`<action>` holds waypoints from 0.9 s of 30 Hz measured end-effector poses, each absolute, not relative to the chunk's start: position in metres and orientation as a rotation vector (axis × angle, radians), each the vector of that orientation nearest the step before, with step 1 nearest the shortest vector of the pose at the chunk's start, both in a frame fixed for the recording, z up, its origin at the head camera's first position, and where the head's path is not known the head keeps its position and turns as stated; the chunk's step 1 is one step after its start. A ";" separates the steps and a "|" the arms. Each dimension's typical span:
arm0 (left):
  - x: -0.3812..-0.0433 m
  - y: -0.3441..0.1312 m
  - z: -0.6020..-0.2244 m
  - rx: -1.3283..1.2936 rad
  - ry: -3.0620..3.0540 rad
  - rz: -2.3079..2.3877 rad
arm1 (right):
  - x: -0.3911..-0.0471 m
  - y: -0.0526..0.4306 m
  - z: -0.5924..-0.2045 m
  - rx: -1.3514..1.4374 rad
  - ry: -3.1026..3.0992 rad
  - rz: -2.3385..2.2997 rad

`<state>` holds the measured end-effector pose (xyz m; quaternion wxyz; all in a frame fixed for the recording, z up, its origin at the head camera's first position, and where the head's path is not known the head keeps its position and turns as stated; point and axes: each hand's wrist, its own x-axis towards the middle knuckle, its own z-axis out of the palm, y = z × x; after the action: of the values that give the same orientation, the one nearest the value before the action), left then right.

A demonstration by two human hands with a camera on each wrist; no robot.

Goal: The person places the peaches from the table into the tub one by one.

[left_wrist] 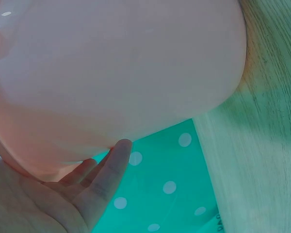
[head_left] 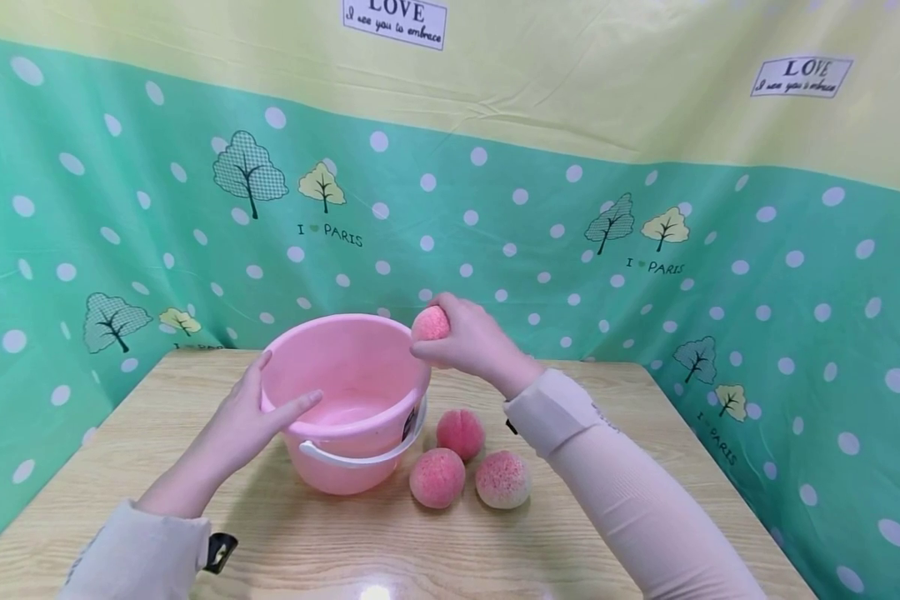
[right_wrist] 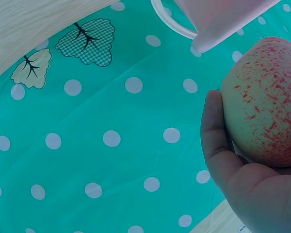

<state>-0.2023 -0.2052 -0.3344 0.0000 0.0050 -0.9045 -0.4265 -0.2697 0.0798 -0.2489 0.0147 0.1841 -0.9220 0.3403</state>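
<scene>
On the wooden table stands a pink bucket, tilted slightly, with its white handle hanging down at the front. My left hand grips its left rim, the thumb lying over the inside and the fingers against the outer wall, as the left wrist view also shows. Above the right rim my right hand holds a peach, pale with red speckles in the right wrist view. Three more peaches lie right of the bucket: a deep pink one, a pink one and a pink-and-white one.
The light wooden table extends around the bucket and peaches. A green and yellow curtain with dots and trees hangs behind and along both sides. A small black piece sits by the left cuff.
</scene>
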 end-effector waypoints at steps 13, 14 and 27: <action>-0.203 -0.206 -0.335 0.014 -2.840 -1.344 | -0.269 0.067 -0.249 0.637 -2.876 1.025; -0.203 -0.206 -0.335 0.014 -2.839 -1.344 | -0.269 0.066 -0.249 0.640 -2.875 1.027; -0.204 -0.207 -0.336 0.016 -2.837 -1.357 | -0.270 0.056 -0.249 0.696 -2.839 1.010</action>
<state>-0.2040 -0.2066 -0.3364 -0.0016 0.0050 -0.9021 -0.4315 -0.2697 0.0561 -0.2494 0.0242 0.2250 -0.9177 0.3264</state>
